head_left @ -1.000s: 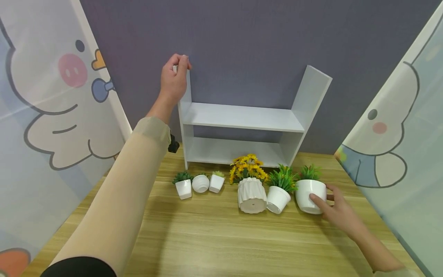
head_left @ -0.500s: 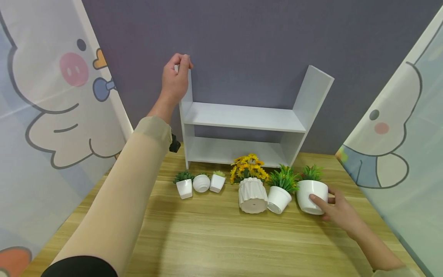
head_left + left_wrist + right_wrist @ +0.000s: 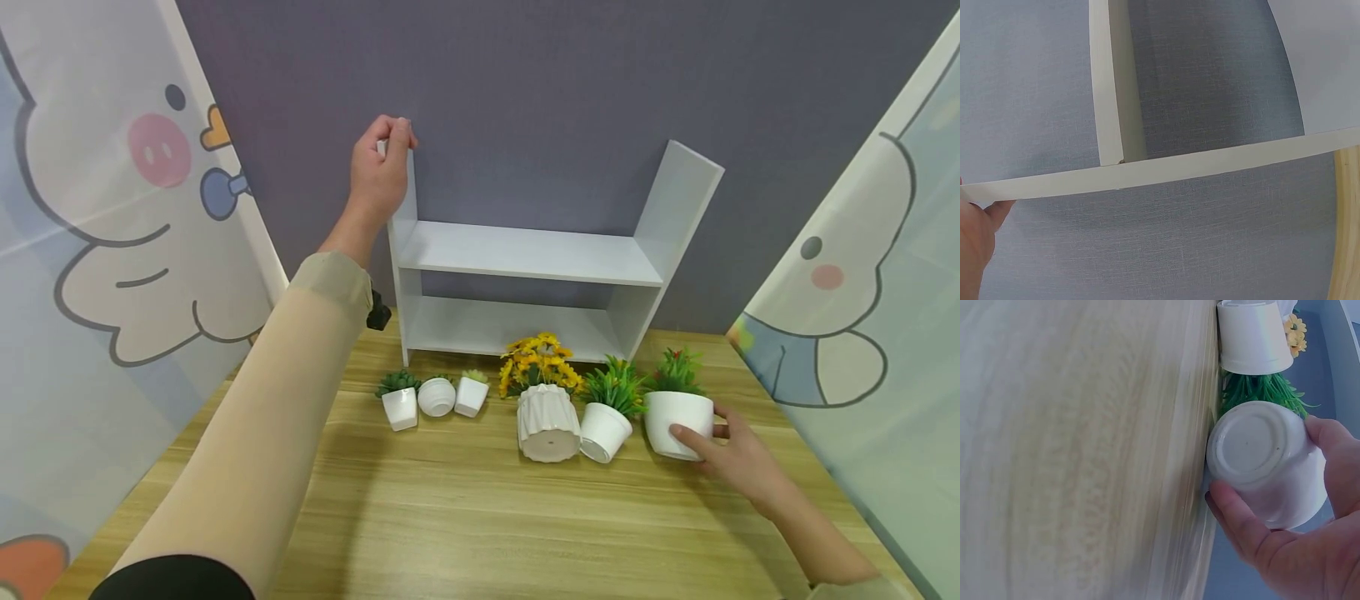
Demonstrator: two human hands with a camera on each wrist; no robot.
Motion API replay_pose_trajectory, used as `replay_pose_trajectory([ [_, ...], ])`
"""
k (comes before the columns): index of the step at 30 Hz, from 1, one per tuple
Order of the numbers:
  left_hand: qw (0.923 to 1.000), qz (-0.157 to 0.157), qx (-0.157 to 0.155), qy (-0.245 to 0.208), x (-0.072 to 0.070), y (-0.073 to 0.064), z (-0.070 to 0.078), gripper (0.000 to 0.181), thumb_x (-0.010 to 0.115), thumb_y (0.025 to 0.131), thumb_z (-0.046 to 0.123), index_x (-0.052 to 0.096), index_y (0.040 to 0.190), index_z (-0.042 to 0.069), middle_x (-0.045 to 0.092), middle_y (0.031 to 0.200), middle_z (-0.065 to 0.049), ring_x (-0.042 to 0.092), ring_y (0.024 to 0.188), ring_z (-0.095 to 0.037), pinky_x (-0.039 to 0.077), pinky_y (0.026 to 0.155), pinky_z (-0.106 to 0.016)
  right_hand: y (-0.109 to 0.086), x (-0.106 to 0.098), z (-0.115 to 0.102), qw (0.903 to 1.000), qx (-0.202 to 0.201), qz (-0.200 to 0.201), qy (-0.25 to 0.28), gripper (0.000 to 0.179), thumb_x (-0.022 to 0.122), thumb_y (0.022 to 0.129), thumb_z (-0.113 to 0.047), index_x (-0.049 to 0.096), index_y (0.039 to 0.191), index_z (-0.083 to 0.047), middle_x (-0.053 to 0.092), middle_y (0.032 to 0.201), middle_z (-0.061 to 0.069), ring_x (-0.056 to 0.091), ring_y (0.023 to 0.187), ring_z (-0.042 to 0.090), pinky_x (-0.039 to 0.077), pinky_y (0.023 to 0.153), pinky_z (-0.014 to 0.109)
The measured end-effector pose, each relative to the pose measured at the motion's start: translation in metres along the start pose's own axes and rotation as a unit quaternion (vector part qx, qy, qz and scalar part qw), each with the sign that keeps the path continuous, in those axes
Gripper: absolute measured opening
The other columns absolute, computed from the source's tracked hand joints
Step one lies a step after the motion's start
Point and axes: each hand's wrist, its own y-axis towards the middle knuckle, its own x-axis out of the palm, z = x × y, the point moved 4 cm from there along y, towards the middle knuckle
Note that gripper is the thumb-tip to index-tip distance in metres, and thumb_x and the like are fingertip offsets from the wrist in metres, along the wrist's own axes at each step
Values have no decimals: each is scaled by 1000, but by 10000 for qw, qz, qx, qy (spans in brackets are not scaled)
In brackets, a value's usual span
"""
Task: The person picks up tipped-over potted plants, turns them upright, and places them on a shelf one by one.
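At the right end of the row of plants, my right hand (image 3: 738,462) grips a round white potted plant (image 3: 678,423) from its right side, thumb across the front. The right wrist view shows this pot's underside, with fingers and thumb around its wall. My left hand (image 3: 380,167) holds the top of the left upright of a white two-tier shelf (image 3: 532,250). In the left wrist view that hand (image 3: 975,240) is at the far end of the shelf's upright (image 3: 1185,167).
Left of the held pot lie a plant in a tapered white pot (image 3: 604,433), yellow flowers in a ribbed pot (image 3: 548,425), and several small succulents, among them a square-potted one (image 3: 400,408). All are on the wooden table (image 3: 540,525). Behind the shelf stands a grey wall (image 3: 540,108).
The plant in my right hand has turned slightly more upright, so more of its leaves and red bits show. My left hand stays on the shelf.
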Motion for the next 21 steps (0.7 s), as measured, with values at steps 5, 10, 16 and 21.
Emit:
replay_pose_trajectory([
  [5, 10000, 19, -28, -7, 0, -2, 3, 29, 48, 118, 35, 59, 94, 24, 57, 105, 13, 52, 113, -7, 37, 100, -27, 0, -1, 3, 9999, -40, 116, -75, 109, 65, 110, -43, -7, 165, 18, 32, 157, 50, 69, 124, 49, 64, 84, 32],
  [10, 10000, 29, -2, -23, 0, -10, 16, 29, 48, 118, 31, 58, 92, 22, 57, 103, 12, 52, 112, -7, 37, 100, -27, 0, -3, 5, 9997, -95, 205, -85, 112, 67, 109, -44, -9, 165, 17, 28, 159, 49, 46, 145, 64, 63, 87, 29],
  [16, 10000, 19, -29, 33, -1, -12, 20, 30, 47, 118, 31, 58, 92, 22, 57, 103, 13, 52, 112, -7, 38, 101, -27, -1, -3, 5, 9990, -223, 336, -175, 109, 68, 109, -42, -5, 165, 17, 28, 159, 50, 46, 145, 66, 60, 84, 26],
  [21, 10000, 23, 3, 33, -2, -3, 4, 29, 48, 118, 34, 59, 93, 25, 57, 104, 13, 52, 112, -7, 37, 101, -27, 0, -3, 4, 9989, -237, 329, -227, 109, 67, 110, -43, -7, 165, 16, 25, 159, 51, 41, 148, 68, 59, 85, 25],
])
